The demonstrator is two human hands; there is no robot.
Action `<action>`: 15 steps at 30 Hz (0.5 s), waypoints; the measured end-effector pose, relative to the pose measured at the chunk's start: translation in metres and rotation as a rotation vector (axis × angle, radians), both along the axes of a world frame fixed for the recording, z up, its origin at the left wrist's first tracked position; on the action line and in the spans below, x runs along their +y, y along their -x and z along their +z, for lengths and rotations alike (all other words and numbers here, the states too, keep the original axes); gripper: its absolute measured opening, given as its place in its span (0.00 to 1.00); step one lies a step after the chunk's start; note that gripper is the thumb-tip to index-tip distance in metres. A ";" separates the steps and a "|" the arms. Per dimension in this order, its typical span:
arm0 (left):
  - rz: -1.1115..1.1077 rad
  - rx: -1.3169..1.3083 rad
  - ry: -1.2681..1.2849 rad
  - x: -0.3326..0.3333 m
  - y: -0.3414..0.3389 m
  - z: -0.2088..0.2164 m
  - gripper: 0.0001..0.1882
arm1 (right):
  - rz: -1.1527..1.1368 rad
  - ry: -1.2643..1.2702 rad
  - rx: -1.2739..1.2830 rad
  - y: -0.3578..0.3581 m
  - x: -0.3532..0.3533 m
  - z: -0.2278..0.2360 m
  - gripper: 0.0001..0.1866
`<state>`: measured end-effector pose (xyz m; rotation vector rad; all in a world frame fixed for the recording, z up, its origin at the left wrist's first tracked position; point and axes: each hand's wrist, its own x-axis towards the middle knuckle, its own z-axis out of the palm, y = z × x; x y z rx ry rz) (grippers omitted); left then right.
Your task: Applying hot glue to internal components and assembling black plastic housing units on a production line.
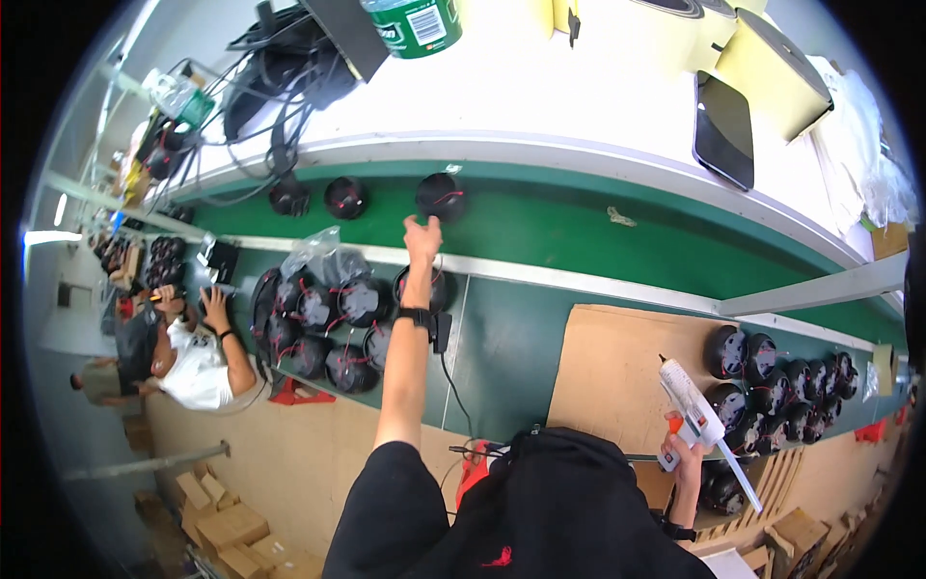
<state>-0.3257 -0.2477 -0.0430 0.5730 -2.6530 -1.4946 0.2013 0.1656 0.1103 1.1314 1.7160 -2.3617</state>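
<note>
My left hand (422,237) reaches out over the green conveyor belt (540,217), thumb and fingers slightly apart. Its fingertips are at the near edge of a black round housing (442,196) with a red wire; whether they touch it I cannot tell. Two more black housings (344,197) sit farther left on the belt. At the lower right my right hand (683,452) grips a white hot glue gun (691,400) with an orange trigger. A long glue stick (741,478) sticks out of its rear, and the nozzle points up and left over a cardboard sheet (608,372).
Black housings with red wires crowd the bench left of my arm (313,307) and right of the cardboard (770,391). A clear plastic bag (333,259) lies on the left group. A white shelf (540,106) runs above the belt. A co-worker (203,357) works at left.
</note>
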 end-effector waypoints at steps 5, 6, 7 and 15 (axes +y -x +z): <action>0.153 -0.237 -0.577 -0.009 0.070 -0.019 0.38 | -0.076 -0.178 -0.168 -0.011 -0.023 0.014 0.17; 0.076 -0.287 -0.570 -0.017 0.079 -0.019 0.35 | -0.075 -0.175 -0.174 -0.010 -0.028 0.015 0.17; 0.086 -0.287 -0.563 -0.022 0.078 -0.021 0.35 | -0.106 -0.235 -0.179 -0.008 -0.033 0.015 0.15; -1.367 0.002 0.217 0.046 -0.059 0.067 0.36 | -0.060 -0.272 -0.170 0.026 -0.032 0.011 0.14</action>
